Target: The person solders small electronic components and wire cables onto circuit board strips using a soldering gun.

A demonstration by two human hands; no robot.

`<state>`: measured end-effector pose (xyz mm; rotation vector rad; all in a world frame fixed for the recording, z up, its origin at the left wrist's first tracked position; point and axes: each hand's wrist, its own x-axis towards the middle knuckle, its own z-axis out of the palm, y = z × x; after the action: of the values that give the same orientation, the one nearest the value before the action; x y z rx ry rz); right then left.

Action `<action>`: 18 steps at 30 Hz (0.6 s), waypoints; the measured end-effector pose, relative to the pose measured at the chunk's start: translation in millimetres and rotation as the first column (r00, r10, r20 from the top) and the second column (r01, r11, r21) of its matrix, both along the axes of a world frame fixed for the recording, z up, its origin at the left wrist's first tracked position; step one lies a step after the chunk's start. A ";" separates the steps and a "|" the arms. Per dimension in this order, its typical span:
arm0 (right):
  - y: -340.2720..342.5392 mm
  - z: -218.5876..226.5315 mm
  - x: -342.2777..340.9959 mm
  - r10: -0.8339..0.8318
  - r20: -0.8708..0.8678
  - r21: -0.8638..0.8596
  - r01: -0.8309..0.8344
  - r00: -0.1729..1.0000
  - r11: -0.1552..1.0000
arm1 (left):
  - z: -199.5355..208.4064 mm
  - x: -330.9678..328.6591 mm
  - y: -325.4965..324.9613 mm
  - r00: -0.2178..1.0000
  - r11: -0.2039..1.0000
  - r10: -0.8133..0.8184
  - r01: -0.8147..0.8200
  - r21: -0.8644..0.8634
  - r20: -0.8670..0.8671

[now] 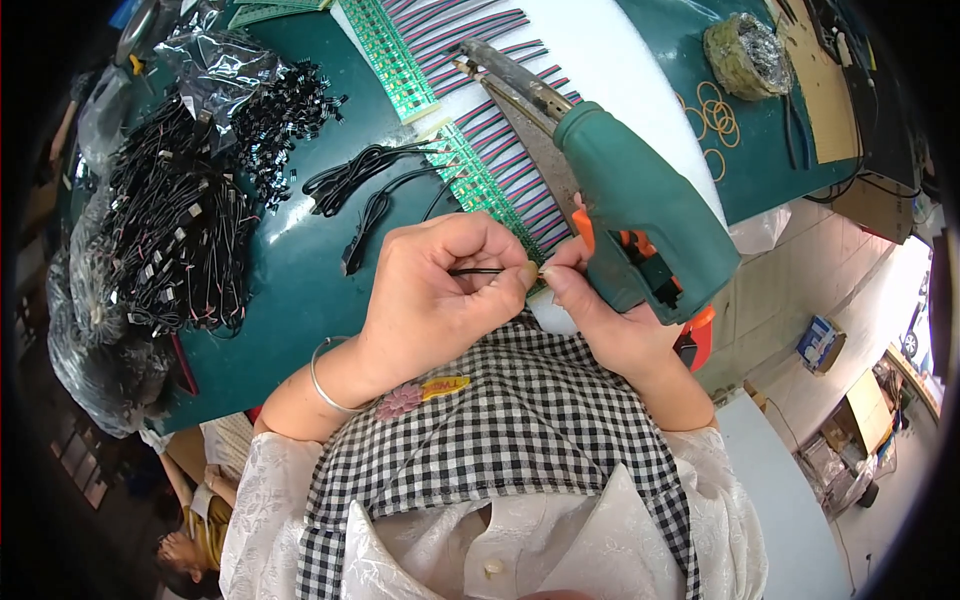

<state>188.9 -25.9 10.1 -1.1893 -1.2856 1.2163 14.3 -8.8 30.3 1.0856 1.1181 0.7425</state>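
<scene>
My left hand [425, 275] is closed, pinching a thin black cable [472, 271] between thumb and forefinger. Against its fingertips, the thumb and a finger of my right hand [625, 335] meet at the cable's end; the tiny wire tips there are hard to make out. That same right hand has a green soldering gun [650, 185] with orange parts lodged in it, its metal tip pointing up and left. Just beyond my hands lies a strip of green circuit boards [485, 185] with striped wires [505, 150] along its right side. Two coiled black cables [360, 185] run to its left edge.
Another board strip [385, 55] continues farther back on white foam [640, 90]. On the left are a heap of black cables [175, 235], small black connectors [280, 120] and plastic bags [105, 360]. A tape roll [745, 57] and rubber bands [715, 115] sit at right. Someone sits at lower left.
</scene>
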 end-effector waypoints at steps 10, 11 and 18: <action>-1.0 6.0 10.1 -0.044 0.150 -0.011 0.047 0.988 0.999 | -3.5 -11.3 6.2 0.983 0.996 0.015 0.001 0.086 -0.181; -2.2 8.7 12.8 -0.067 0.118 -0.050 0.073 0.991 0.996 | -12.0 -12.7 10.5 0.964 0.984 0.109 -0.070 0.163 -0.244; -30.0 13.7 50.9 -0.101 -0.035 -0.171 0.093 0.994 0.981 | -37.9 -13.3 34.5 0.776 0.923 0.243 0.001 0.386 -0.582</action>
<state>239.9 -55.9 23.8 -1.3244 -1.0962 1.2924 1.0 25.7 -7.5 1.6668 1.6710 0.7304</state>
